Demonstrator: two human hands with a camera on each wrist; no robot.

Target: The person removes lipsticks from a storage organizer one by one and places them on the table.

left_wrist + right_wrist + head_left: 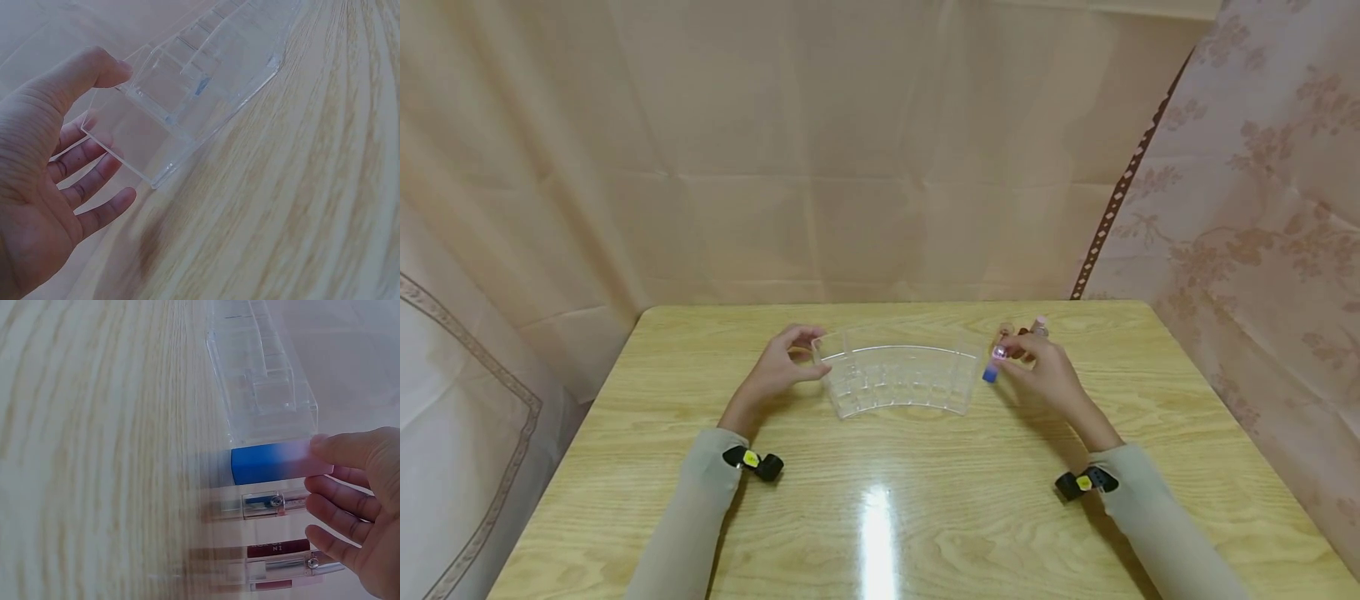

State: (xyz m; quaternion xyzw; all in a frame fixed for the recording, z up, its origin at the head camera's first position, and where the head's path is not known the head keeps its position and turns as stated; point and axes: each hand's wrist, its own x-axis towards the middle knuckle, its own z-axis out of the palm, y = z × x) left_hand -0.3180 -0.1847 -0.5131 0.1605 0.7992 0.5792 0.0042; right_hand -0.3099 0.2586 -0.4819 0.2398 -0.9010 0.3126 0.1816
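Observation:
A clear, curved, stepped plastic lipstick organizer [898, 383] stands on the table. My left hand [781, 365] holds its left end, thumb at the upper edge and fingers spread behind the see-through side panel [125, 140]. At the organizer's other end, my right hand [1043, 371] pinches the top of a square lipstick tube [269, 464], blue at the bottom and fading to pink, between thumb and index finger. The tube is upright, close beside the organizer. Several other lip tubes stand just past it, among them a clear one [269, 505] and a dark red one [275, 549].
The wood-grain table [925, 517] carries a bright light reflection near its front. A beige curtain [880, 167] hangs behind the table, with a floral cloth [1262, 208] on the right and a white one [460, 400] on the left.

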